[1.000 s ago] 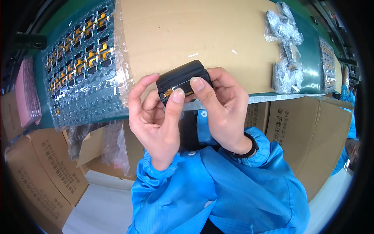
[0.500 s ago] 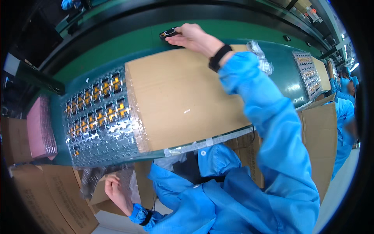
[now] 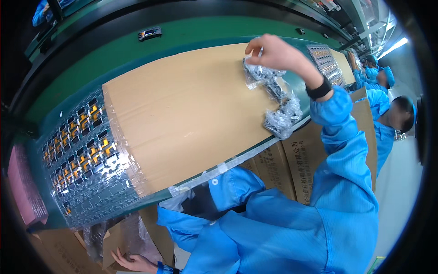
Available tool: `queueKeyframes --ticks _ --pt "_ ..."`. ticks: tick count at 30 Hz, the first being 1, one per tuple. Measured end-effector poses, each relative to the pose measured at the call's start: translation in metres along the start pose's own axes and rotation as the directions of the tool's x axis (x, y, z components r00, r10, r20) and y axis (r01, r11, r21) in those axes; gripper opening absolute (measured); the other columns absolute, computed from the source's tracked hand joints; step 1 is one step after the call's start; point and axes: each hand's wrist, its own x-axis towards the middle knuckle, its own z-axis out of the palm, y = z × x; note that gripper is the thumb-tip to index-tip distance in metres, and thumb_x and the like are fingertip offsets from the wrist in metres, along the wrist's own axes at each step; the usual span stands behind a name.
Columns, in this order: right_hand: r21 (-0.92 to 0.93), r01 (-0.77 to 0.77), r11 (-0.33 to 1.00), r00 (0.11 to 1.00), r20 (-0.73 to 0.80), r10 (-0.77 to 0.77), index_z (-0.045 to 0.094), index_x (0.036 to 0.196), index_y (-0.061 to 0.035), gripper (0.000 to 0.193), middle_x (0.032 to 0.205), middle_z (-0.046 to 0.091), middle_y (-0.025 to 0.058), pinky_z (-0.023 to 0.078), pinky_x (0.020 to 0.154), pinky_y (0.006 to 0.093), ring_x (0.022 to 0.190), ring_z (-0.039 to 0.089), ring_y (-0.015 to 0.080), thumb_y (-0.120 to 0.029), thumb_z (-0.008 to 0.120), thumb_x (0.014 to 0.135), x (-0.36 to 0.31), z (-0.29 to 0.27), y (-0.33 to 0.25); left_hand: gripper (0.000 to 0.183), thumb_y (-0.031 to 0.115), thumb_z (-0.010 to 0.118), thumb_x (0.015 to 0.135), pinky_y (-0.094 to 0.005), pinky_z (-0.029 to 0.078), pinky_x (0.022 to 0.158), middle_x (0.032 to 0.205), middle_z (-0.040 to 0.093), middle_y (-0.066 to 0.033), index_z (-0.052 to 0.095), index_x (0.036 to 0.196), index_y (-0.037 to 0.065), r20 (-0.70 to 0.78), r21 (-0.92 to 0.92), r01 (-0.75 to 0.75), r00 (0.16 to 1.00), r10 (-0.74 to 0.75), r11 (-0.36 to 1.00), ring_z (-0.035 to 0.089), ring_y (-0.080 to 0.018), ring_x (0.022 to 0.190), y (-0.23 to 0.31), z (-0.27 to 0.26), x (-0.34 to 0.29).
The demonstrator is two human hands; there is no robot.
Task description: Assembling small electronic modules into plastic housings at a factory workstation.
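My right hand [image 3: 273, 54] is over the far end of some clear plastic bags [image 3: 282, 119] with dark parts inside. Its fingers are bent and apart; whether they touch the plastic is hard to tell. The bags lie along the right side of a brown cardboard sheet [image 3: 182, 109]. Low at the left, my left hand [image 3: 131, 262] is open with its fingers spread, beside a cardboard flap [image 3: 114, 239] and clear plastic wrap. A small black device [image 3: 149, 34] lies on the green belt [image 3: 191, 29] beyond the sheet, with no hand on it.
Left of the sheet, a clear plastic tray [image 3: 114, 182] holds rows of black and orange parts. Pink sheets [image 3: 27, 182] stand farther left. Another filled tray [image 3: 325, 64] is at far right, near co-workers in blue [image 3: 378, 114]. Cardboard boxes [image 3: 301, 160] stand below the table edge.
My right hand has let go of the black device on the belt and moved right to the bags. My left hand's fingers have spread. The view has shifted to the right.
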Motion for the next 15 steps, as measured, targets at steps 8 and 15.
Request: queueKeyframes --ticks 8,15 --pt "-0.245 -0.156 0.957 0.988 -0.033 0.153 0.068 0.079 0.0031 0.032 0.072 0.066 0.0213 0.055 0.064 0.0407 0.068 0.067 0.0339 -0.024 0.076 0.065 -0.017 0.044 0.005 0.031 -0.016 0.040 0.082 -0.0478 0.042 0.104 0.086 0.068 -0.0117 0.067 0.089 -0.004 -0.198 -0.306 -0.224 0.966 0.169 0.925 0.064 -0.0248 0.085 0.081 0.015 0.062" --pt "0.721 -0.123 0.681 0.992 0.094 0.080 0.069 0.081 -0.0019 0.018 0.072 0.067 0.0023 0.047 0.060 0.0234 0.067 0.061 0.0091 -0.018 0.075 0.084 -0.042 0.009 -0.097 0.022 -0.013 0.052 0.067 -0.0421 0.049 0.078 0.078 0.068 -0.0158 0.066 0.080 -0.002 -0.155 -0.838 -0.317 0.919 0.364 0.444 0.066 -0.0270 0.079 0.226 -0.011 0.085"
